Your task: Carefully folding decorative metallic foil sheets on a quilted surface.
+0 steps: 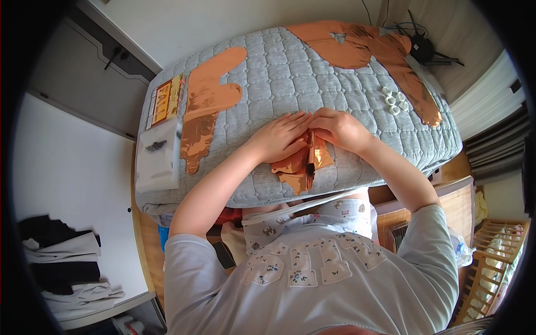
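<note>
A crumpled copper-coloured foil balloon [293,167], flat and partly folded, lies near the mattress's front edge in front of me. My left hand [279,137] rests on its upper left part, fingers stretched out and lying flat. From the other side my right hand [339,131] has its fingers curled and pinched on the balloon's folded upper edge. The fingertips of both hands nearly meet there, and they hide that part of the foil.
The grey quilted mattress [268,72] carries another flat foil balloon [209,95] at left and more copper foil [357,47] at far right. White ribbon rolls [394,100] sit at right. A printed packet [166,100] and a clear plastic bag [159,162] lie along the left edge.
</note>
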Motion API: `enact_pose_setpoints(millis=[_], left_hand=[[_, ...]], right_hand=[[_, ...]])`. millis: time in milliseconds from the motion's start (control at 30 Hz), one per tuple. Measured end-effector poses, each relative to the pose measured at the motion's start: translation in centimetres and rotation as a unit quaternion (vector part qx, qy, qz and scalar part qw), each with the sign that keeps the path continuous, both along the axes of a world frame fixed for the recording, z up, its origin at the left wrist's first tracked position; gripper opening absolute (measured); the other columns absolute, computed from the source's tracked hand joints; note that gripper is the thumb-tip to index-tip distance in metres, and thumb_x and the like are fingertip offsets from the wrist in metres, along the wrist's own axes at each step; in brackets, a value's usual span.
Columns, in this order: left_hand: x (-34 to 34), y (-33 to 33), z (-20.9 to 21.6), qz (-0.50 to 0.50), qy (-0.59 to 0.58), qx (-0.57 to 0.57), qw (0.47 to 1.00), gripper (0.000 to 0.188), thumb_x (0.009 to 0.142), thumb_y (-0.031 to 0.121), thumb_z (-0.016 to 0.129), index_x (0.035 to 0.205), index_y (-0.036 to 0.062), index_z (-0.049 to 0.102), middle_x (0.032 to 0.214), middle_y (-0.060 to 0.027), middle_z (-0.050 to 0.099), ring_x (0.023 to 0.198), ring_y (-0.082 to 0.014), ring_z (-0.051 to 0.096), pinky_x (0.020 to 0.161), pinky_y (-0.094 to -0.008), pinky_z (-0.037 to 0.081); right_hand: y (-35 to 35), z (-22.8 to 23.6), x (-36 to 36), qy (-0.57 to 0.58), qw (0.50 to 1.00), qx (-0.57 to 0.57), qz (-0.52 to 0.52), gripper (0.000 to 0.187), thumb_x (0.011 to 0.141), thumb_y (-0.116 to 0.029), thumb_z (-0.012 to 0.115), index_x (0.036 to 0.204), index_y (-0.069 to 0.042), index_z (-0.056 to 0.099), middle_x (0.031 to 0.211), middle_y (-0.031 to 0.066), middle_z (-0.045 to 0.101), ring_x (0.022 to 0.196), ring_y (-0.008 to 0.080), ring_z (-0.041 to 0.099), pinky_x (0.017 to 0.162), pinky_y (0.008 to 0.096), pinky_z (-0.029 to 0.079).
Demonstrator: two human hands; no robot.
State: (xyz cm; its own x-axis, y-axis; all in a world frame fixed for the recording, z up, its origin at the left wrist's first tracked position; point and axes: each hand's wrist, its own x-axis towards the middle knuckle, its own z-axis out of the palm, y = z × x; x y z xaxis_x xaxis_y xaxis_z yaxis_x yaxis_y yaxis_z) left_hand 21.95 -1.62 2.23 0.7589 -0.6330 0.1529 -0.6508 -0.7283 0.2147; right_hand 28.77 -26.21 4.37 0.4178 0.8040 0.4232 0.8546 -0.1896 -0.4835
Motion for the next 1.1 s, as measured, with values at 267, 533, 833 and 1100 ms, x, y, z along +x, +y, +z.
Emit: enact_pose_setpoints(millis=[267,533,833,1100], left_hand=[[0.0,0.1,-0.3,0.002,-0.008,-0.013,1.0,0.065,0.108,0.04,0.047,0.159,0.0028,0.036,0.164,-0.0159,0.039,0.152,-0.0324,0.036,0.126,-0.0463,0.029],[0.1,0.1,0.0,0.006,0.022,-0.017,1.0,0.066,0.105,0.032,0.052,0.161,0.0055,0.032,0.166,-0.0144,0.035,0.154,-0.0316,0.032,0.126,-0.0484,0.028],[0.1,0.0,0.0,0.007,0.027,-0.014,0.999,0.068,0.103,0.03,0.053,0.163,0.0071,0.03,0.167,-0.013,0.033,0.155,-0.0305,0.03,0.126,-0.0481,0.027],[0.1,0.3,-0.3,0.005,0.023,-0.029,0.999,0.067,0.103,0.03,0.054,0.163,0.0097,0.031,0.167,-0.0116,0.035,0.154,-0.0313,0.033,0.126,-0.0482,0.027]], right_hand=[[-0.7,0.0,-0.1,0.047,0.998,0.028,0.02,0.028,0.082,-0.001,0.076,0.11,-0.004,0.075,0.115,0.013,0.074,0.104,0.0317,0.071,0.092,0.0384,0.058],[-0.5,-0.5,-0.7,0.057,0.998,0.009,-0.025,0.023,0.082,0.0,0.076,0.105,-0.001,0.076,0.113,0.0143,0.074,0.103,0.0328,0.071,0.091,0.0385,0.058],[-0.2,-0.6,-1.6,0.06,0.995,0.064,-0.044,0.019,0.084,-0.003,0.073,0.103,0.0,0.075,0.108,0.0139,0.072,0.099,0.0337,0.071,0.088,0.04,0.058],[0.0,-0.9,-2.9,0.063,0.992,0.064,-0.086,0.019,0.081,0.001,0.076,0.1,0.0,0.076,0.109,0.0146,0.074,0.099,0.0326,0.072,0.088,0.0389,0.059]])
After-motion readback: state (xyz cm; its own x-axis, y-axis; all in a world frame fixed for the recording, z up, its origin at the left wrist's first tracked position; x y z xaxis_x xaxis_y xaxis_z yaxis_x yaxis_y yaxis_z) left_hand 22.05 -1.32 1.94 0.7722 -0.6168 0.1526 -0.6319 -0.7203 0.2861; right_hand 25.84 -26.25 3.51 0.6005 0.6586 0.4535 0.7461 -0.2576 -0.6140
